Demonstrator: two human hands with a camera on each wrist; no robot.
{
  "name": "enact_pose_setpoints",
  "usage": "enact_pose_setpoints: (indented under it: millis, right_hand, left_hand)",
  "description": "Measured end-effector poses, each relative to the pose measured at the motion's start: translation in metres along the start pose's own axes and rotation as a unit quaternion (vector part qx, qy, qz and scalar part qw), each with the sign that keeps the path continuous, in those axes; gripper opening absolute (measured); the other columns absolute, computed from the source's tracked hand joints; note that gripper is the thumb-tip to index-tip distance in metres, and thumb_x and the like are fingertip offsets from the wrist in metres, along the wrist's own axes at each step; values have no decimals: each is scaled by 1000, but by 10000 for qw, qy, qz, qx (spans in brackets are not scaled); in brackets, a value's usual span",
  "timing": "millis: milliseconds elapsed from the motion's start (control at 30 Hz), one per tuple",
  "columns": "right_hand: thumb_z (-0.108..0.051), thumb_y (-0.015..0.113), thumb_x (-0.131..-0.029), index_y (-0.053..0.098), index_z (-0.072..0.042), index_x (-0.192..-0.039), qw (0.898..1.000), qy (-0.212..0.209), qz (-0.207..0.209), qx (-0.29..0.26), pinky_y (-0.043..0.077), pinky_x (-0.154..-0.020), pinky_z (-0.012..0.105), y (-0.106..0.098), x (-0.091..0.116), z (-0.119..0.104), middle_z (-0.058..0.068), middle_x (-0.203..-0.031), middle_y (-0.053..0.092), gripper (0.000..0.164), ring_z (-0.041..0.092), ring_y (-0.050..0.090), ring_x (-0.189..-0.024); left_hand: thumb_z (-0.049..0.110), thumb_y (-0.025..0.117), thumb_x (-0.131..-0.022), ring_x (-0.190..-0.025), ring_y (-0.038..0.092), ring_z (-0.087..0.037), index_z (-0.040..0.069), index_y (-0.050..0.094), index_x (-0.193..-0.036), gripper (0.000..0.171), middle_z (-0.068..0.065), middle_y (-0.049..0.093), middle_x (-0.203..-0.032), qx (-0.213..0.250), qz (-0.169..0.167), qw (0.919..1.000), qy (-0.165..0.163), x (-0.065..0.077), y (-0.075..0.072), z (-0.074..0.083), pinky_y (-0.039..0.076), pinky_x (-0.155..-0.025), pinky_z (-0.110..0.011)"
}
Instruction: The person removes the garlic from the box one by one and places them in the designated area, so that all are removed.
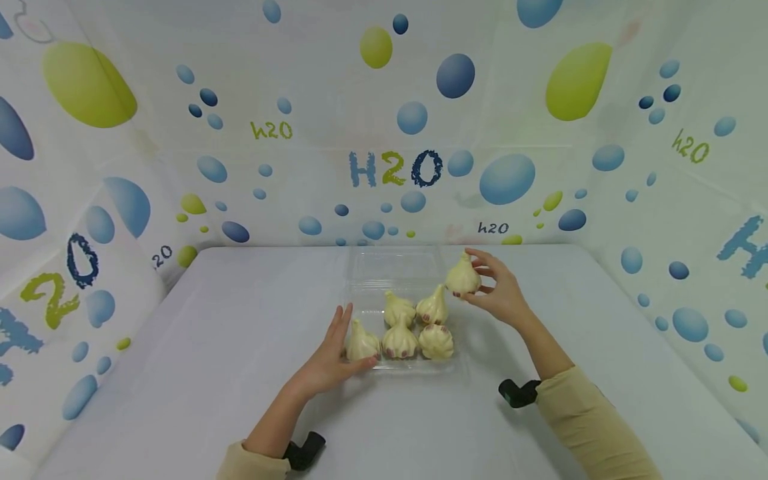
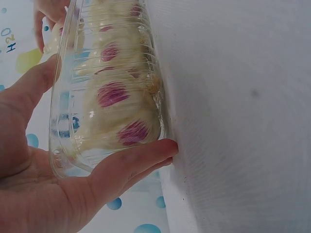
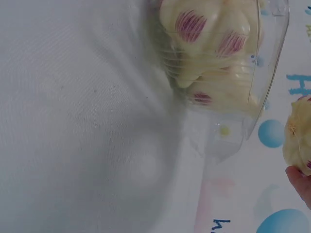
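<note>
My right hand (image 1: 503,293) holds a garlic bulb (image 1: 462,276) between thumb and fingertips, raised over the back right of a clear plastic container (image 1: 408,367). In the right wrist view this bulb (image 3: 299,138) shows at the right edge, partly cut off. Several pale bulbs with purple patches (image 2: 113,93) lie inside the container. My left hand (image 1: 327,361) rests at its front left corner, fingers straight along the left side and thumb across the front. The left wrist view shows the spread thumb and fingers (image 2: 136,162) touching the container. One bulb (image 1: 363,343) lies beside that hand.
The container's clear lid (image 1: 393,263) lies folded back toward the rear edge of the white table (image 1: 258,307). A patterned sheet (image 1: 324,80) with blue and green drops stands behind and at both sides. Dark wrist-worn devices (image 1: 305,451) sit below both hands.
</note>
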State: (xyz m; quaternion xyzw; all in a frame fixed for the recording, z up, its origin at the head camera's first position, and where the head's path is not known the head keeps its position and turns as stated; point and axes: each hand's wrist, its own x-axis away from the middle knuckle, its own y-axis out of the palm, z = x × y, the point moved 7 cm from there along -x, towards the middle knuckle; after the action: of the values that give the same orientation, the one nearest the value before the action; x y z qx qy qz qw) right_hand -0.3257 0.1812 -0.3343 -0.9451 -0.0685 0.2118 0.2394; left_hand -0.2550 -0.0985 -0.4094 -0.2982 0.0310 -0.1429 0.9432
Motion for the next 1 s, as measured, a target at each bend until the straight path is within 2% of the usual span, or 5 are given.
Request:
enact_pose_setpoints:
  millis: [300, 533, 833, 1000]
  right_hand:
    - [8, 73, -70, 40, -8, -136, 9999, 25, 101, 133, 46, -79, 54, -14, 3, 11, 22, -117, 43, 76, 41, 47, -111]
    - [8, 72, -71, 39, -10, -136, 9993, 289, 142, 200, 45, -81, 54, -20, 5, 24, 23, -118, 42, 75, 42, 46, -111]
    - [7, 73, -70, 38, -7, -134, 9975, 639, -49, 294, 45, -82, 53, -18, 5, 43, 26, -118, 42, 74, 47, 45, -112]
    - [4, 75, -69, 38, -7, -133, 9949, 827, -185, 543, 46, -81, 52, -17, 5, 51, 26, -118, 43, 75, 48, 46, -111]
  left_hand:
    - [34, 70, -80, -136, -3, -38, 15, -2, -148, 100, -16, -12, -151, -36, 13, 10000, 2, -1, 1, 1, 15, -100, -63]
    - [34, 69, -81, -136, -4, -38, 14, -1, -148, 99, -18, -11, -150, -57, 23, 10000, 40, -2, 1, 1, 15, -100, -63]
    - [34, 70, -80, -136, -3, -39, 15, -1, -148, 100, -17, -11, -151, -19, 26, 10000, 25, 0, 0, 1, 16, -99, -64]
    - [34, 70, -81, -136, -3, -39, 16, -1, -148, 99, -18, -11, -150, -11, 14, 10000, 23, 0, 1, 1, 15, -99, -64]
